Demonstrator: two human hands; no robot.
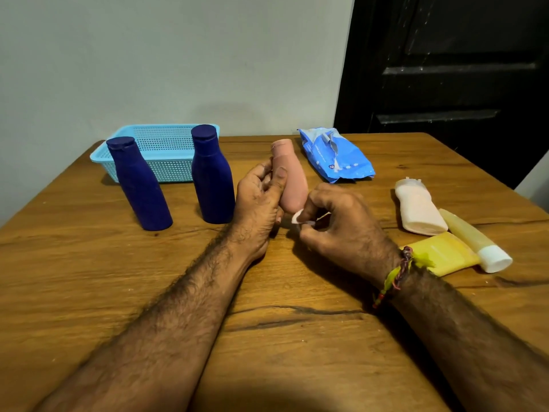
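Left hand [258, 200]: fingers and thumb curled round the pink bottle [292, 179], holding it tilted, cap end pointing away.
Right hand [335, 221]: fingers bent in, pinching a small white pad [298, 217] between thumb and fingertip; nothing else in it.
Pink bottle: in the left hand's grip, bottom end just beside the right hand's fingertips.
White pad: right at the bottom end of the pink bottle, touching it or almost; too small to tell which.
Job in hand: looks like rubbing the pink bottle clean, at the low end now.
Maybe done: near blue bottle [212, 176] just to the left of the left hand and far blue bottle [139, 185] further left, both standing up; clean or not, cannot tell.
Likely left: white bottle [419, 211], clear yellow tube [475, 240] and flat yellow tube [442, 254], all lying down to the right of the right hand.
Guess at progress: about the middle.
Light blue basket [175, 168]: behind the two blue bottles, well to the left of the left hand; nothing showing inside.
Blue wipes pack [335, 157]: torn open, past the right hand, just right of the pink bottle's top.
Wooden table [297, 337]: under both arms.
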